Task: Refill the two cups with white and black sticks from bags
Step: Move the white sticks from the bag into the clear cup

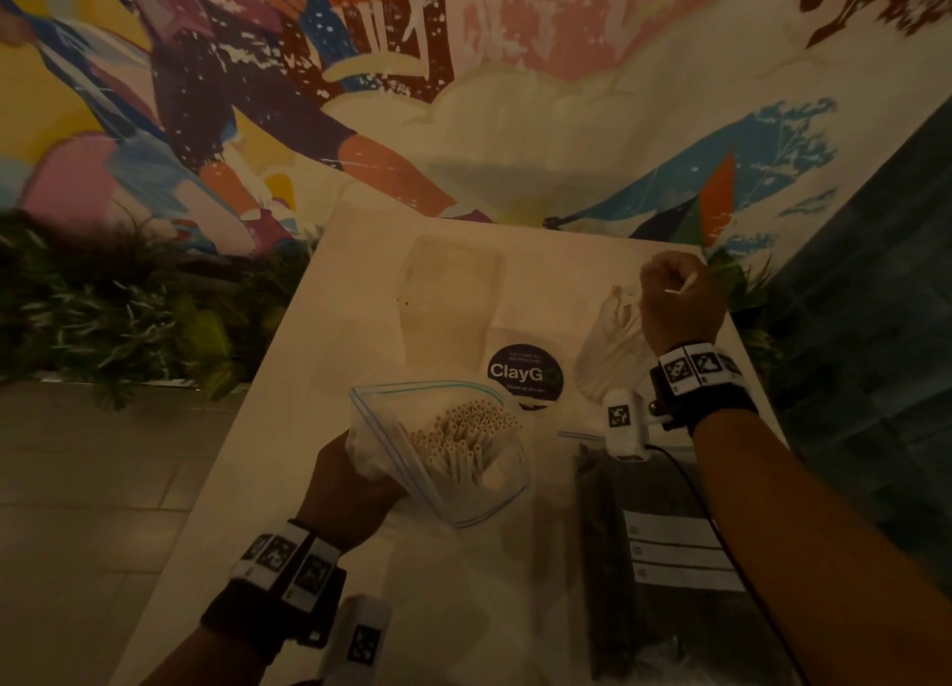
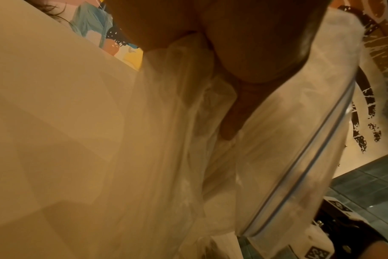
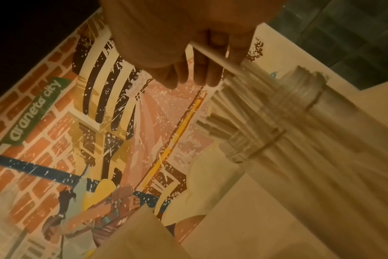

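**Sticks, bags and cups on the table**

The clear zip bag of white sticks (image 1: 463, 448) is open and tilted. The clear cup (image 1: 610, 350) at the right holds some white sticks; one white stick (image 1: 681, 287) is above it. The second cup (image 1: 451, 283) looks empty. The bag of black sticks (image 1: 644, 546) lies flat.

The right hand (image 1: 679, 301) hides the far rim of the clear cup (image 1: 613, 348). The cup's sticks (image 3: 264, 112) smear into streaks in the right wrist view. The black bag (image 1: 664, 577) is cut off below; its label print seems unreadable.
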`<state>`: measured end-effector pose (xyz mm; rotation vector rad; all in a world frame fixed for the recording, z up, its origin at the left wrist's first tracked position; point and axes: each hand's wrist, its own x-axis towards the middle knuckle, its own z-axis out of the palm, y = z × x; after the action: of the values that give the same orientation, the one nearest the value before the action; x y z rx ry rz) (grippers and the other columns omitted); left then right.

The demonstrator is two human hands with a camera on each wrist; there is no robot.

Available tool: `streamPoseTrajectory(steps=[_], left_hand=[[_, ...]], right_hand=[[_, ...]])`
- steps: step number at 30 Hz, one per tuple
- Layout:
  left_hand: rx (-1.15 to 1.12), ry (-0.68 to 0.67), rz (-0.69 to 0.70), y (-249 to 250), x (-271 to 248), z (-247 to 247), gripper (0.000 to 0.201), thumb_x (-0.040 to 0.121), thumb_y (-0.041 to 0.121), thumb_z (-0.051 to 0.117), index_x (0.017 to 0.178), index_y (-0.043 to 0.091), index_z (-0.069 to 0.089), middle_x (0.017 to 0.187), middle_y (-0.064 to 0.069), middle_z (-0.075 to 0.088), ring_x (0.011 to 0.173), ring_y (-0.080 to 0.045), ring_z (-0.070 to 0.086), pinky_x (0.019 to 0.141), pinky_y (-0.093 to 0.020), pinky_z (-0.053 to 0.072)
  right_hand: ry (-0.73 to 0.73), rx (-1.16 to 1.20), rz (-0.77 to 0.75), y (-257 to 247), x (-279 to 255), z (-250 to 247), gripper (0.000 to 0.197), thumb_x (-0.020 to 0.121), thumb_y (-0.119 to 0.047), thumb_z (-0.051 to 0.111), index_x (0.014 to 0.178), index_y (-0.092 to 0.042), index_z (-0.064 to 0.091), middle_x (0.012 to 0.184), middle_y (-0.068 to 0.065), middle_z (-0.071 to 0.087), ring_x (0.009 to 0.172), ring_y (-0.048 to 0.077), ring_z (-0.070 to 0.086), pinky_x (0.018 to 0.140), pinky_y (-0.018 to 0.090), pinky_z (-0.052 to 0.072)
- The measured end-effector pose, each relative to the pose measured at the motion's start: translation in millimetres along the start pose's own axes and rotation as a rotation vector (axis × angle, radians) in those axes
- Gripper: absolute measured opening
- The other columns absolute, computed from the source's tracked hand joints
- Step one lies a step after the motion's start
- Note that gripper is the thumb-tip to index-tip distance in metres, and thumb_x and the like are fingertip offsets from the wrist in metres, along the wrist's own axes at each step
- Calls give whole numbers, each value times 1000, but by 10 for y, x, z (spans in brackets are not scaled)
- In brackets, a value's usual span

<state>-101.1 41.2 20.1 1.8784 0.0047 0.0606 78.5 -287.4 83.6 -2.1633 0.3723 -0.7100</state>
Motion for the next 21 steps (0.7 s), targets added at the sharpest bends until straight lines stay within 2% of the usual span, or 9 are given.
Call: streamPoseTrajectory(steps=[3, 6, 9, 11, 13, 15, 16, 18, 21], left_hand=[[17, 13, 0, 2, -4, -10, 39, 43, 51, 65, 81, 41, 62, 87, 13, 64, 82, 4, 60, 73, -17, 46], [40, 1, 19, 10, -13, -19, 33, 45, 51, 64, 79, 52, 66, 86, 16, 62, 82, 15, 59, 72, -12, 44], [3, 12, 5, 24, -21, -17, 33, 44, 50, 66, 75, 41, 64, 85, 14, 63, 81, 17, 58, 73, -19, 46], [-38, 19, -8, 18, -17, -9, 35, 43, 48, 68, 77, 40, 65, 87, 9, 65, 83, 5, 63, 76, -28, 50], [-65, 26, -19, -7, -10, -10, 42, 42, 46, 69, 82, 35, 63, 89, 4, 67, 87, -9, 64, 79, -37, 52], [-60, 18, 1, -44, -7, -21, 42, 44, 46, 71, 84, 35, 66, 87, 10, 69, 88, 1, 64, 79, -30, 53], [-54, 7, 26, -58, -4, -28, 43, 46, 45, 72, 89, 41, 67, 90, 15, 70, 89, 6, 63, 80, -24, 53], [-29, -26, 63, -77, 2, -40, 53, 49, 45, 73, 99, 60, 59, 102, 34, 64, 96, 13, 59, 84, -13, 49], [39, -47, 91, -74, 38, -42, 64, 48, 47, 71, 105, 69, 49, 109, 44, 55, 102, 17, 54, 90, -11, 46]], right_hand=[[21, -56, 20, 48, -14, 13, 34, 86, -39, 57, 111, -17, 61, 112, 9, 61, 104, 25, 56, 91, 40, 47], [22, -199, 48, 163, -80, 29, 39, 87, -35, 56, 120, -15, 55, 128, 13, 51, 118, 31, 46, 98, 42, 38], [7, -343, 75, 245, -122, 1, 55, 82, -37, 61, 130, -16, 44, 140, 14, 41, 130, 34, 36, 107, 51, 30], [10, -395, 106, 247, -129, -29, 69, 78, -45, 63, 135, -19, 35, 146, 14, 34, 134, 35, 31, 108, 56, 27], [86, -355, 100, 169, -152, -94, 72, 77, -48, 63, 136, -20, 33, 146, 14, 33, 133, 35, 32, 105, 57, 31], [169, -142, -38, -12, -283, -199, 60, 80, -40, 64, 130, -14, 42, 134, 12, 46, 121, 26, 45, 99, 49, 41], [141, -33, -140, -134, -413, -259, 46, 82, -30, 65, 122, -10, 51, 121, 8, 55, 108, 16, 51, 95, 38, 46], [-113, 65, -309, -322, -801, -356, 14, 82, -11, 67, 97, -10, 64, 91, -3, 62, 78, -2, 52, 78, 9, 45], [-708, 152, -228, -447, -1402, -370, 34, 75, 2, 69, 84, -31, 65, 80, -13, 66, 72, -7, 60, 68, 7, 46]])
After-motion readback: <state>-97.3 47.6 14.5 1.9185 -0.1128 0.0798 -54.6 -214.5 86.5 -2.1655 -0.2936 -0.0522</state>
